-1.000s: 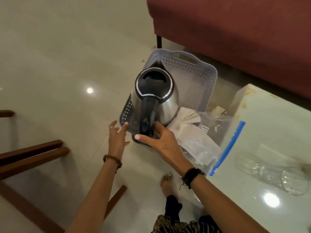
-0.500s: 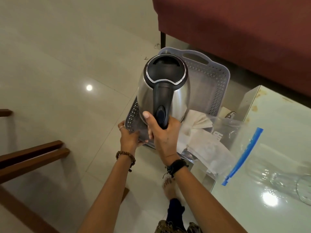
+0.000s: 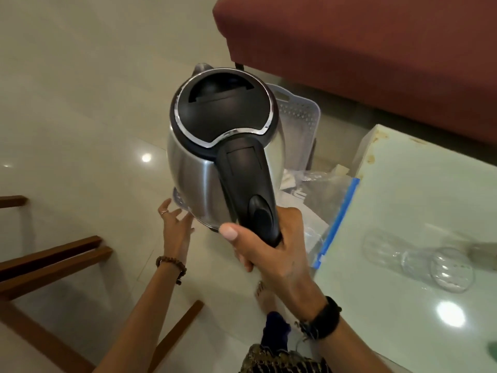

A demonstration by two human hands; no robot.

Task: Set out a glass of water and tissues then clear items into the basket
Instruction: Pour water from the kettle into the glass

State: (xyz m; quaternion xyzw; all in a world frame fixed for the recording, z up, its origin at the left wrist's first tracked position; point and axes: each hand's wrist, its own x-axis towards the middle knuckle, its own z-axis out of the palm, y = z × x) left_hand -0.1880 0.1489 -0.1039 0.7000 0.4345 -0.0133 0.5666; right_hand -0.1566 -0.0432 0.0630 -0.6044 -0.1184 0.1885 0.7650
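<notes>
A: Right hand [image 3: 271, 254]?
B: Wrapped round the black handle of the steel kettle [image 3: 215, 154], which hung in the air above the grey basket [image 3: 301, 114] on the floor.
A: Left hand [image 3: 176, 227]?
B: Fingers spread, held nothing, just beside the kettle's base.
A: Glass [image 3: 419, 261]?
B: Lay on its side on the table [image 3: 403, 200]. Zip bag [image 3: 322, 200] with tissues leaned between basket and table.
</notes>
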